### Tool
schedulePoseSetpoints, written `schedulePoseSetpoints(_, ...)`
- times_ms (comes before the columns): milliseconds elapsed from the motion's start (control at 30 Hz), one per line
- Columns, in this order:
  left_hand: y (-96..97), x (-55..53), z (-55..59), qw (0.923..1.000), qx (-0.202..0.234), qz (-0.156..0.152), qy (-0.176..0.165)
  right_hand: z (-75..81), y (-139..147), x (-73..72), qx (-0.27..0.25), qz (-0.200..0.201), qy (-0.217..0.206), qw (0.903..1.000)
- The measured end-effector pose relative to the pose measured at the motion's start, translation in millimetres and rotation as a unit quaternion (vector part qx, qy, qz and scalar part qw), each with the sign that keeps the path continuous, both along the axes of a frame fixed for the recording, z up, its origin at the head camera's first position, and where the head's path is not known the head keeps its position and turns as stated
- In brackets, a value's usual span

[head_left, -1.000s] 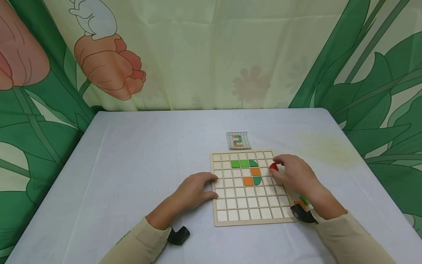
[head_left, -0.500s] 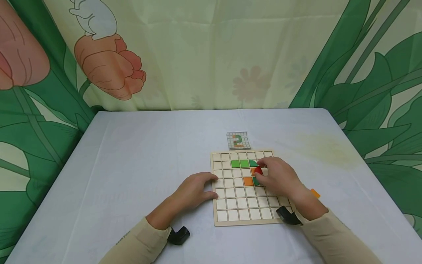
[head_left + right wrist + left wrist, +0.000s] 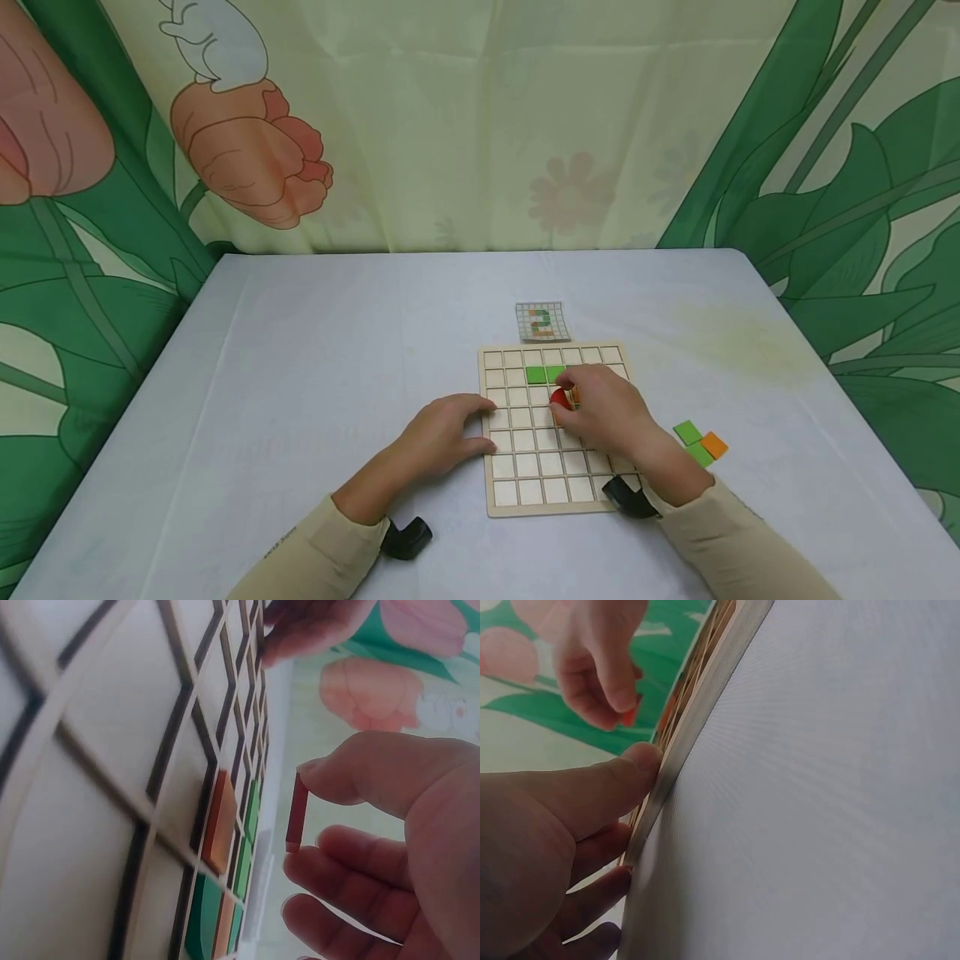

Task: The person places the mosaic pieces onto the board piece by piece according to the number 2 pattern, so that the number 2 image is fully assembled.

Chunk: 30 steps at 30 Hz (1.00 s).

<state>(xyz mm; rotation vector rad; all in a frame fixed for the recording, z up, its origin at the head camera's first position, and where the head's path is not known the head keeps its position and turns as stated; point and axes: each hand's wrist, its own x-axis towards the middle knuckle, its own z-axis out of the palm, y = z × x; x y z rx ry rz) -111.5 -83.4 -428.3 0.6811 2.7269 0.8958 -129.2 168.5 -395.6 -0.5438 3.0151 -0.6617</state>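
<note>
My right hand pinches a red tile with a curved edge between thumb and fingertips, over the middle of the wooden grid board. In the right wrist view the red tile appears edge-on, apart from the board. Light green tiles lie in the board's second row. An orange tile and a dark green tile sit in grid cells, mostly hidden by the hand in the head view. My left hand rests against the board's left edge, thumb and fingers spread along it.
Behind the board lies a small patterned card printed with a coloured grid figure. Loose green tiles and one orange tile lie right of the board on the white tablecloth. A printed curtain hangs behind.
My right hand has carried the red tile leftward from the board's right edge to above its middle, uncovering the loose tiles at right. The left hand has stayed at the edge.
</note>
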Motion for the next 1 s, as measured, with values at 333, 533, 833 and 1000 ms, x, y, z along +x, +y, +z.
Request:
schedulePoseSetpoints(333,0.4,0.0,0.5,1.0,0.006,0.0,-0.005,-4.1,-17.9,1.8,0.025,0.008,-0.002,0.9996)
schedulePoseSetpoints(533,0.8,-0.1,0.6,1.0,0.006,-0.002,-0.004,-6.6,-19.1,2.4,0.038,0.016,-0.003,0.9991)
schedulePoseSetpoints(833,-0.3,-0.1,0.4,1.0,0.009,-0.004,0.0,-10.1,-20.1,0.8,0.056,0.024,0.007,0.9981)
schedulePoseSetpoints(1000,-0.2,-0.1,0.4,1.0,0.008,-0.003,0.0,-9.4,-21.0,0.2,0.068,0.028,0.006,0.9973)
